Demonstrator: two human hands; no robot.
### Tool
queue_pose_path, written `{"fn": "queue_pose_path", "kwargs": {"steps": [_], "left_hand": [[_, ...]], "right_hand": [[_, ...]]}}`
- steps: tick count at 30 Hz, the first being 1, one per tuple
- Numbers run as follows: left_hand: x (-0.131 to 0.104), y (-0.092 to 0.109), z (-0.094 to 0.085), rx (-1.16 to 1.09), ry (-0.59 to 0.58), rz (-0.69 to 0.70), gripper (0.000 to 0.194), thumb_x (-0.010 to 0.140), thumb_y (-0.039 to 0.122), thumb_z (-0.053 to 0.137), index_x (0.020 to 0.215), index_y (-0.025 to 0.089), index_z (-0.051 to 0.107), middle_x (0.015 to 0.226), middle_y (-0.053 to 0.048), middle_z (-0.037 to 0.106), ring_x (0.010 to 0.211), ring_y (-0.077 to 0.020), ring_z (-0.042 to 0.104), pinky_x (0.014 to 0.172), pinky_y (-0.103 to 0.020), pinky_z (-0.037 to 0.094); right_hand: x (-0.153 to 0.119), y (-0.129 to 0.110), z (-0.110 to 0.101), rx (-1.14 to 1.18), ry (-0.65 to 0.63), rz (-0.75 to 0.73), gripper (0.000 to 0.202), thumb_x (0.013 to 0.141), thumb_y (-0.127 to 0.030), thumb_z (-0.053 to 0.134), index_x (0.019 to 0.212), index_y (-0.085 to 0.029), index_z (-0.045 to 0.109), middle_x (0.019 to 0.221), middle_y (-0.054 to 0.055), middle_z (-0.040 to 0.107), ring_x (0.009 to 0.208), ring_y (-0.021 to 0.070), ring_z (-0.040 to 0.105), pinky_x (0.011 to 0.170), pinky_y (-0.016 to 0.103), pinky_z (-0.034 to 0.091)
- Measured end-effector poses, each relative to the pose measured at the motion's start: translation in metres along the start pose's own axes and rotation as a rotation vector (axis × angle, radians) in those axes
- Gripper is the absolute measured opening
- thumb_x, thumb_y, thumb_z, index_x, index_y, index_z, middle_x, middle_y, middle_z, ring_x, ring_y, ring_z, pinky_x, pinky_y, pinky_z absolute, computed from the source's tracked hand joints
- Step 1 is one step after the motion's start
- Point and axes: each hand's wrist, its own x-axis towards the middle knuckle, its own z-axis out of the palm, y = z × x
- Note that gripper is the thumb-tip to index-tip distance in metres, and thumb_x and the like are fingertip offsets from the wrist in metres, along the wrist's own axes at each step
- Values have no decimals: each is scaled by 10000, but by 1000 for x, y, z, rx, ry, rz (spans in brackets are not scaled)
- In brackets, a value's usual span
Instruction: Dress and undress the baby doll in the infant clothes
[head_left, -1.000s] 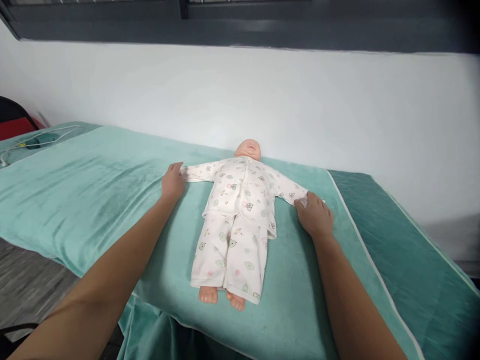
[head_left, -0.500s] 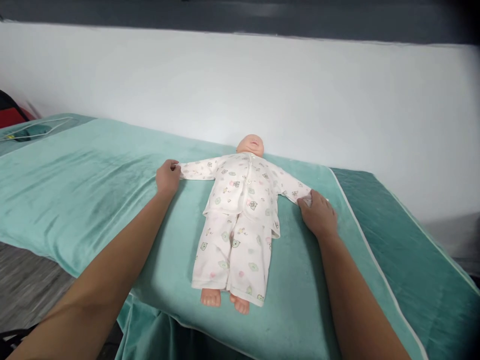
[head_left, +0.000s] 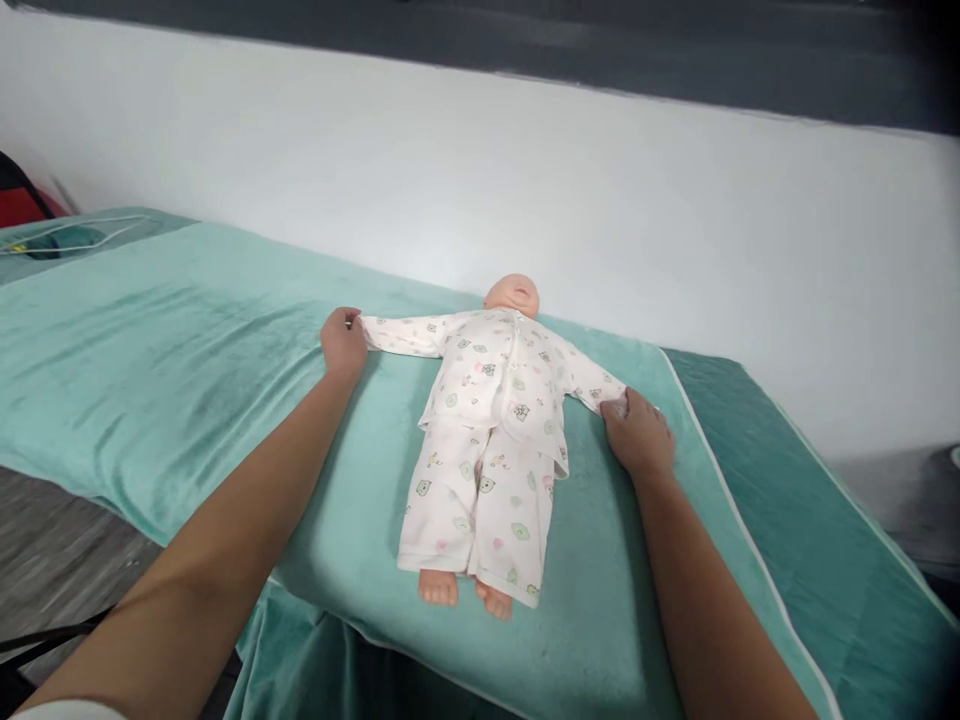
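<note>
A baby doll (head_left: 511,295) lies on its back on the teal bed cover, head toward the wall and bare feet toward me. It wears a white printed pyjama top (head_left: 499,370) and matching trousers (head_left: 476,510). Both sleeves are spread out to the sides. My left hand (head_left: 344,342) is closed around the end of the sleeve on the left. On the other side, my right hand (head_left: 639,430) grips the cuff of the right-hand sleeve. The doll's own hands do not show; the sleeve ends and my fingers cover them.
The teal cover (head_left: 187,350) spreads wide to the left in soft wrinkles. A darker green cover (head_left: 810,480) lies to the right. Behind the bed rises a white wall (head_left: 450,160). A red and black object (head_left: 22,200) stands at the far left.
The view has tilted and shifted slightly, so the doll appears a little further right. Both hands keep their hold on the sleeve ends.
</note>
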Motion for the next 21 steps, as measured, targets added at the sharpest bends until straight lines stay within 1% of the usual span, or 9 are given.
{"fn": "queue_pose_path", "kwargs": {"steps": [2,5,7,9,12,15,16,18,21], "left_hand": [[-5,0,-4,20,-27,22,298,853,140,440,1047,157,665,1069,-98,670,931,-209,614,891,-344,478],[-23,7,-19,22,-102,98,336,794,71,425,957,167,703,1099,-93,672,1033,-216,623,1001,-350,459],[-47,12,-40,18,-146,141,346,769,56,436,920,178,723,1104,-80,681,1081,-212,622,1042,-343,450],[-81,12,-71,28,-167,180,351,787,80,445,965,173,733,1148,-90,680,1132,-222,612,1065,-365,446],[-145,-8,-137,87,-103,276,344,867,192,458,1097,224,712,1250,-87,657,1221,-241,575,1104,-418,426],[-206,-55,-219,250,45,259,333,872,260,484,1136,325,676,1332,-60,615,1290,-266,541,1124,-484,408],[-221,-73,-248,344,36,243,308,856,284,502,1101,350,677,1329,-58,618,1280,-286,550,1112,-508,413],[-244,-106,-308,568,21,169,307,821,343,526,1097,374,657,1404,-50,578,1328,-327,510,1123,-553,377],[-260,-136,-391,841,110,-106,491,760,450,515,1250,442,538,1620,15,331,1470,-396,309,1143,-669,253]], "right_hand": [[-3,-1,-1,-7,7,-15,600,951,-461,365,1450,-140,457,1467,165,527,1359,332,474,1129,497,341],[-13,-1,-4,-14,28,-30,631,971,-475,322,1465,-97,432,1505,181,480,1396,324,436,1158,494,306],[-28,0,-7,-29,20,-27,680,972,-489,311,1493,-58,385,1557,200,401,1446,327,369,1183,501,267],[-51,3,-12,-44,-1,-35,735,963,-505,312,1520,-26,332,1594,215,329,1480,333,313,1199,504,242],[-100,11,-18,-38,-12,-104,798,943,-550,284,1533,-12,311,1603,218,307,1497,337,284,1206,505,238],[-160,26,-21,27,15,-216,823,923,-620,222,1532,-85,361,1584,176,366,1492,340,302,1207,542,237],[-179,32,-21,62,42,-236,820,913,-642,222,1533,-128,374,1577,161,385,1487,340,314,1203,558,245],[-214,46,-19,132,34,-358,783,909,-637,275,1553,-197,347,1581,132,383,1491,329,309,1203,584,242],[-254,66,-15,261,8,-506,712,909,-570,410,1560,-293,329,1590,90,370,1474,361,332,1158,659,286]]}}
